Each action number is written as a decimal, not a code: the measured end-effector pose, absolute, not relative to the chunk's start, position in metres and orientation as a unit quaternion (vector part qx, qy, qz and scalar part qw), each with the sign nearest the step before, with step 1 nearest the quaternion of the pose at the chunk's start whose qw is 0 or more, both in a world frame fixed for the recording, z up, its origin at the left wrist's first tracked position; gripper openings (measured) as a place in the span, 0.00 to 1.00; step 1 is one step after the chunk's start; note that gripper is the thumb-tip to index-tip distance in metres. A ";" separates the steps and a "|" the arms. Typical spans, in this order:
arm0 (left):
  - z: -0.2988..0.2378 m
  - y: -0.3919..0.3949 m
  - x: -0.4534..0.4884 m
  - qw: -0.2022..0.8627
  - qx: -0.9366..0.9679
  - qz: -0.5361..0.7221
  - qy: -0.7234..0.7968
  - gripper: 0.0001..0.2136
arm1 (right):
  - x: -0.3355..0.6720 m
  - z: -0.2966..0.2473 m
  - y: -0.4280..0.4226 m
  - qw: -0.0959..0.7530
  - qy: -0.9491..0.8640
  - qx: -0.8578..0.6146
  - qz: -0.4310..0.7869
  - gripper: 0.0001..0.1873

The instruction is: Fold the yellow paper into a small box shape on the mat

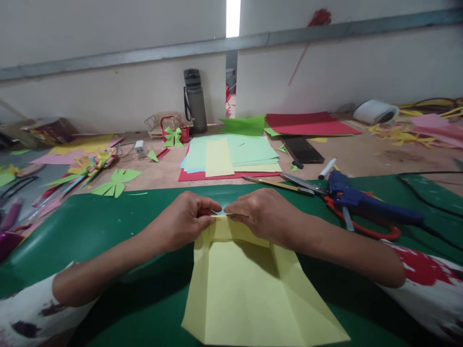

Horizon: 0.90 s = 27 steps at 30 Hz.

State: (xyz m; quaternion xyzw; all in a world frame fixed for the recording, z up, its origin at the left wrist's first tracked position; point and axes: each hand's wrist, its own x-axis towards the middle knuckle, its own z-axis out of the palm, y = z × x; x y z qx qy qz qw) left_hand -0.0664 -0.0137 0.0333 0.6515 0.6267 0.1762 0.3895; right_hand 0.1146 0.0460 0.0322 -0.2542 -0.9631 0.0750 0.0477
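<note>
A sheet of yellow paper (pixel 249 294) with long creases down both sides is raised in front of me over the green mat. At its far edge, which is folded up, my left hand (pixel 186 217) pinches the paper between thumb and fingers. Close beside it, my right hand (pixel 262 214) grips the same edge, with its fingertips almost meeting the left ones. Parts of the fold are hidden behind the fingers.
Right of my hands lie a blue glue gun (pixel 365 200), red-handled scissors (pixel 361 226) and a craft knife (pixel 280 184). Behind are stacked coloured paper sheets (pixel 249 152), a phone (pixel 303 150) and a dark bottle (pixel 196 108). A green paper cutout (pixel 117 183) lies at left.
</note>
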 end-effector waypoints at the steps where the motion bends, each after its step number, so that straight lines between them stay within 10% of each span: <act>1: 0.032 -0.014 -0.066 0.391 0.653 0.178 0.624 0.13 | 0.114 0.032 0.046 0.046 -0.961 -0.259 0.083 0.09; 27: 0.034 -0.014 -0.065 0.335 0.694 0.144 0.620 0.11 | 0.103 0.032 0.052 0.013 -0.975 -0.214 0.062 0.10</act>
